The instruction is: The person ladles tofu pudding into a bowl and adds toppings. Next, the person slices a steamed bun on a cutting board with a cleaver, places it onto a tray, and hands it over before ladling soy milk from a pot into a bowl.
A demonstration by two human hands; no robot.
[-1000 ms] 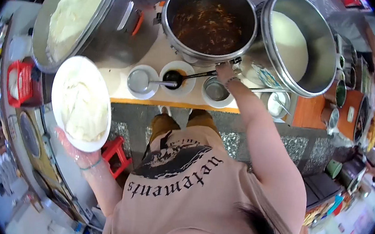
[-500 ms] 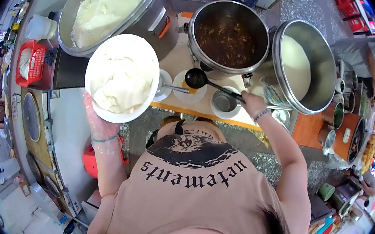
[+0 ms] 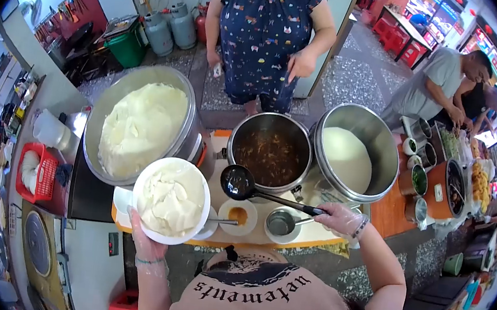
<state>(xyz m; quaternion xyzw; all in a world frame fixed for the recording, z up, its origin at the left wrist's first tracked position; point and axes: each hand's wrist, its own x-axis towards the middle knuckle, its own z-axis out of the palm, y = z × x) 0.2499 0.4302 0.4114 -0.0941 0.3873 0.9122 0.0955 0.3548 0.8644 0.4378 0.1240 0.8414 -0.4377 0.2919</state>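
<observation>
Left grip, in a clear glove, is clamped on the white bowl at its near left side; the fingers under it are hidden. The right grip, gloved too, is closed around the end of the black ladle.

The bowl sits just past the left grip. It is full of soft white pudding, so I think it is held low at the side to leave the food untouched on top. The ladle reaches out to the left from the right grip, with its round end well apart from the fingers. Holding it by the end is likely a way to be clear of wet soup. I cannot tell how much is in it.

Past the hands, on the surface, a white plate has a brown spot on it, and a small metal cup stands in another white dish.

Farther off, the pot of brown soup is in the middle, near the ladle's round end. A big tub of white pudding is on the left, and a tall pot with pale food leans on the right. All three open tops face the worker, probably for easy reach.

Beyond them stands another person.
</observation>
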